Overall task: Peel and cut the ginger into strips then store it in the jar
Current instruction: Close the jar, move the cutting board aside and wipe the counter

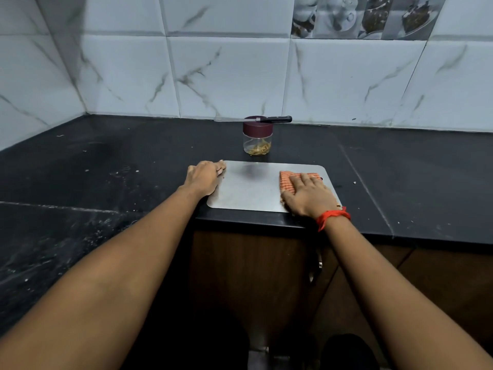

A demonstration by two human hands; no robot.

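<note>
Looks like cleanup time; the ginger strips (258, 150) already sit in the lidded jar (257, 140) near the counter's back edge, knife (262, 119) lying across the lid. The right hand (309, 195) presses flat on an orange cloth (290, 177) at the steel board's (250, 188) right end; the left hand (204, 180) rests open on its left edge. Best bet: pin the board and wipe in long, even strokes toward one edge. The cloth's near part is hidden; peel scraps aren't visible anywhere.

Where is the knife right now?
In the head view, the knife lies flat across the lid of the closed jar, at the back of the counter behind the steel board, away from both hands.
</note>
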